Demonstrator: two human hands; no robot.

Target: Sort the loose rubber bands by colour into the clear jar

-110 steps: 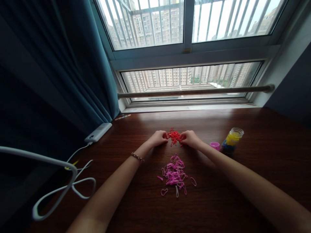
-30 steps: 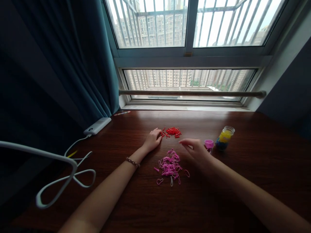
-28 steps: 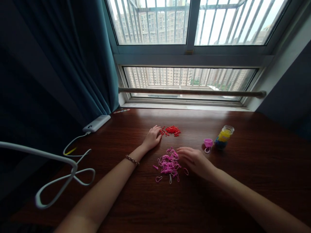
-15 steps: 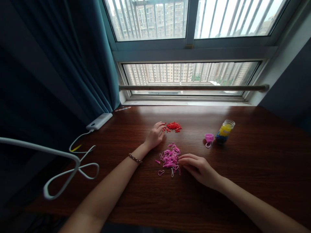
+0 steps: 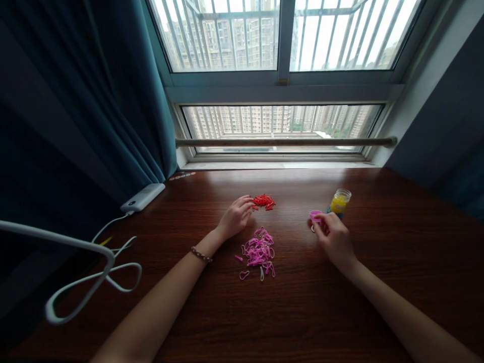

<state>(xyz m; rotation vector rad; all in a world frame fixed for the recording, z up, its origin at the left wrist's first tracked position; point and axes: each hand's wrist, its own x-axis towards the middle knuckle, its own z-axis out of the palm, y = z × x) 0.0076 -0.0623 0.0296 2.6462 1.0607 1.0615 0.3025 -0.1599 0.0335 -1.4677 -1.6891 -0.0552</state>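
Note:
My left hand (image 5: 233, 219) lies on the table with its fingers loosely stretched out, the tips at the left edge of a pile of small red pieces (image 5: 265, 201). In front of it is a heap of pink plastic clips or links (image 5: 259, 250), with a few loose ones around it. My right hand (image 5: 335, 240) pinches a small pink lid (image 5: 314, 216) with a ring, which the fingers partly cover. Just behind that hand, a clear jar (image 5: 340, 199) with yellow and blue contents stands without a lid; its lower part is hidden.
A white power bank (image 5: 143, 197) with a cable lies at the left by the curtain (image 5: 151, 126). A thick white cord or arm (image 5: 75, 238) loops in from the left. The brown table (image 5: 302, 307) reaches back to the window sill.
My right hand has left the edge of the pink heap and moved right and back to the pink lid. My left hand stays beside the red pieces. The camera view has shifted slightly.

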